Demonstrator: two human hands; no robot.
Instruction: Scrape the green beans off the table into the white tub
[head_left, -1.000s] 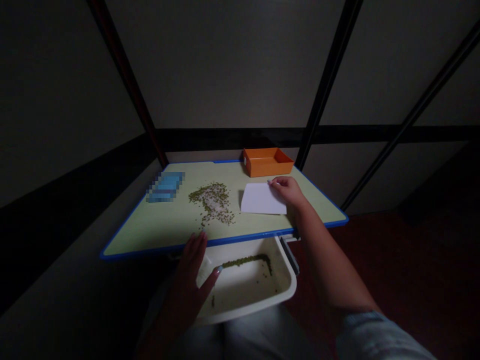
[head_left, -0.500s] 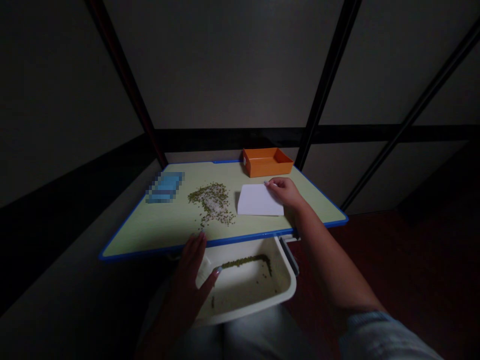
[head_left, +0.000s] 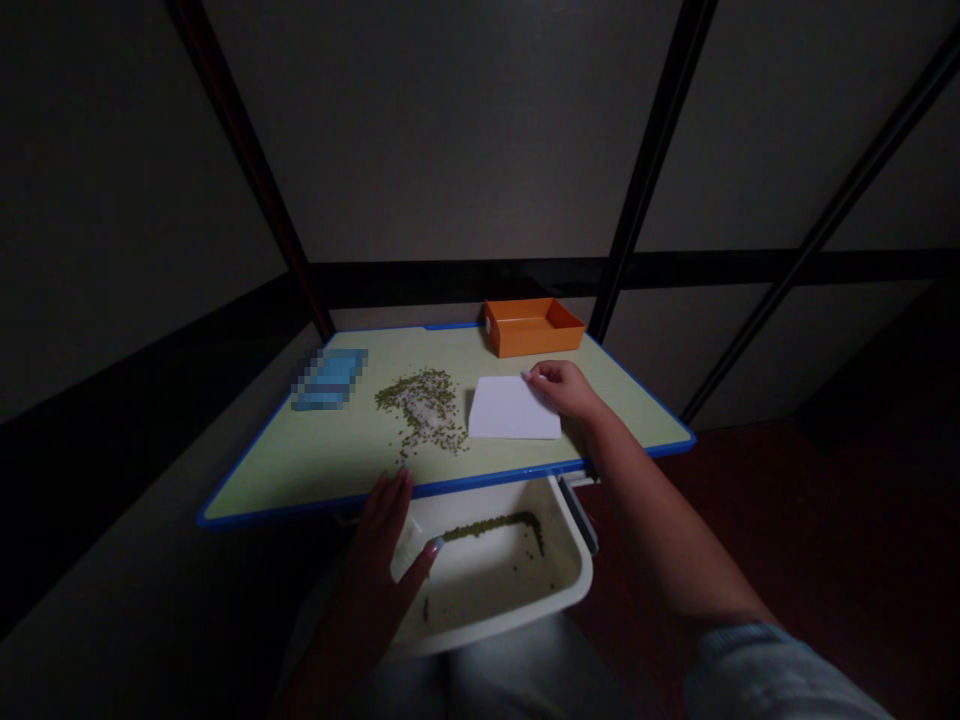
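Note:
My right hand pinches the far right corner of a white card, which is held at the tabletop. Left of the card lies a spread heap of small green beans mixed with white grains. My left hand rests with fingers apart at the table's front edge, over the left side of a white plastic tub. Inside the tub, a line of green beans runs along the far inner edge, with a few loose ones on its floor.
The pale green table has a blue rim. An orange open box stands at its back right. A blue item, blurred out, lies at the left. Dark-framed panels rise behind the table.
My right hand has moved the white card slightly left and toward me. My left hand has stayed in place.

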